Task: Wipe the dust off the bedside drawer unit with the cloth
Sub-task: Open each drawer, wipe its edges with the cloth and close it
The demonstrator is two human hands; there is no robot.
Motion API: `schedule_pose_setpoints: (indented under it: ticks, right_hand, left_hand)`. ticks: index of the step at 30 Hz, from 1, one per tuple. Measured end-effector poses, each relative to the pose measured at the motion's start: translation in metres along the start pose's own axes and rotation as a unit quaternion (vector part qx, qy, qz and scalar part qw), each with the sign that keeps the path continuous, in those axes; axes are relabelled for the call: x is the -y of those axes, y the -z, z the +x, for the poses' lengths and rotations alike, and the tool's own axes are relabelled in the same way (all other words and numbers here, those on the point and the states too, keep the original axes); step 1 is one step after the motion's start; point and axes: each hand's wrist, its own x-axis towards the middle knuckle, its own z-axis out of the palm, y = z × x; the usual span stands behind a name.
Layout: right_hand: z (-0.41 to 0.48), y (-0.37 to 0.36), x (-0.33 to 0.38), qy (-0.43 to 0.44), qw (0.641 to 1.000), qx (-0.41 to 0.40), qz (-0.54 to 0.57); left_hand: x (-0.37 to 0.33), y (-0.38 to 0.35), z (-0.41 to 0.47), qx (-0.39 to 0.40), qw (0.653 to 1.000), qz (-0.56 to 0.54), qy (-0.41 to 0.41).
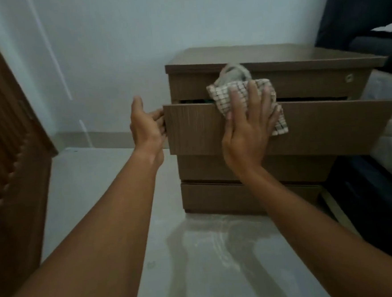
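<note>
A checked cloth (245, 98) is pressed flat against a pulled-out drawer front (316, 126) of the bedside drawer unit (265, 55).

Nearest, a pale glossy floor (115, 200) is crossed by two bare forearms. The left hand (146, 125) is curled around the left end of the drawer front, its fingertips hidden behind the edge. The right hand (249, 123) is spread wide, fingers splayed, with the cloth pinned under the palm; part of the cloth is bunched up over the drawer's top edge. Two lower drawers are seen beneath, the view of them partly blocked by the right wrist. A brown wooden door (7, 147) is seen at left, a bed (383, 116) just beside the unit at right, and a pale wall (158, 23) behind.
</note>
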Motion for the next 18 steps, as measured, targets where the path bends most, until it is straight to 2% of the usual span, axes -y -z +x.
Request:
schedule_pose_setpoints:
  ticks: [3,6,9,12,14,16,18]
  right_hand:
    - [-0.006,-0.021,0.028,0.160,0.984,0.064,-0.050]
    - [-0.007,-0.039,0.046,0.275,0.956,0.076,-0.068]
    - [-0.015,-0.055,0.035,0.401,0.905,0.072,-0.125]
    - [-0.023,-0.059,0.013,0.477,0.857,0.070,-0.184]
    - [-0.029,-0.057,0.004,0.539,0.806,0.099,-0.223]
    - [-0.031,-0.052,0.001,0.600,0.745,0.140,-0.257]
    - [-0.029,-0.047,0.001,0.634,0.693,0.184,-0.289]
  left_hand:
    - [-0.002,0.015,0.005,0.047,0.999,-0.003,0.005]
    - [0.000,0.029,0.016,0.093,0.993,-0.060,0.030]
    - [0.006,0.038,0.030,0.144,0.983,-0.100,0.051]
    - [0.007,0.038,0.033,0.175,0.974,-0.120,0.076]
    - [0.009,0.033,0.033,0.161,0.978,-0.111,0.075]
    - [0.012,0.026,0.030,0.111,0.989,-0.081,0.046]
    - [0.018,0.015,0.024,0.053,0.998,-0.030,-0.029]
